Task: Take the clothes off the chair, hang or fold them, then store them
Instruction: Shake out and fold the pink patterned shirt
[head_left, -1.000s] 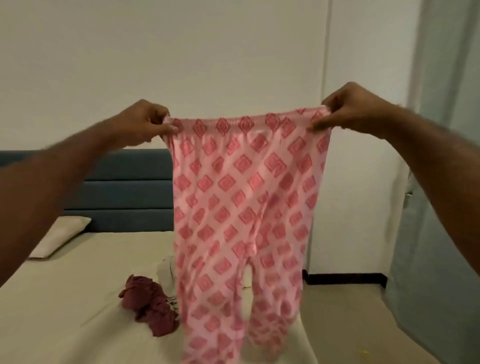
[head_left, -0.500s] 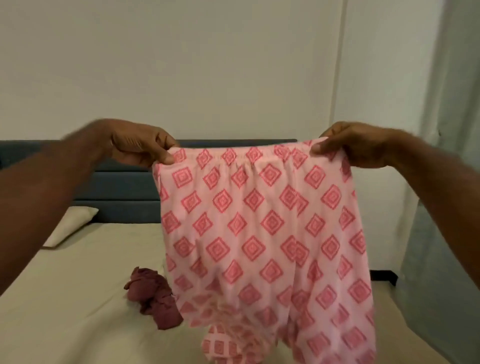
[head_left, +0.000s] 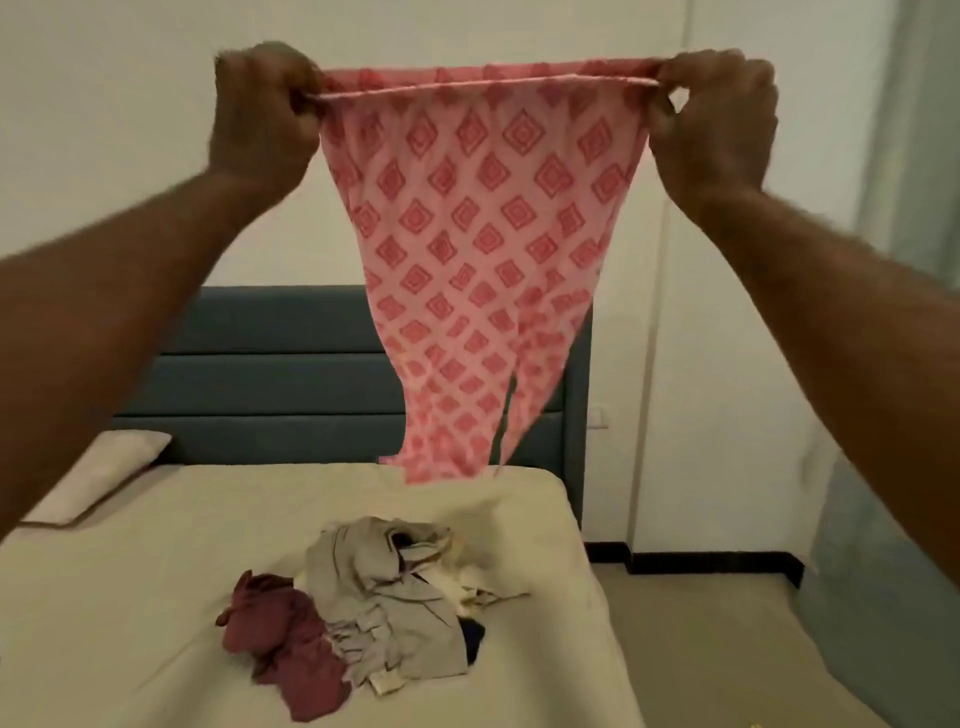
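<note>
Pink trousers (head_left: 483, 249) held high over the bed (head_left: 130, 597): left hand (head_left: 262, 111) and right hand (head_left: 719, 111) each gripping a waistband end, level, equally near. Legs trailing away toward the headboard (head_left: 270, 374); waistband taut across.

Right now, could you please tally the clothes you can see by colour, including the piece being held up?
Pink with red diamond print: 1, the pink trousers, held up by the waistband by the left hand and right hand.
Maroon: 1, the maroon garment on the bed.
Beige or grey: 1 crumpled beige pile, possibly more than one piece.
Dark piece under the pile: 1, mostly hidden.
Total: 4
</note>
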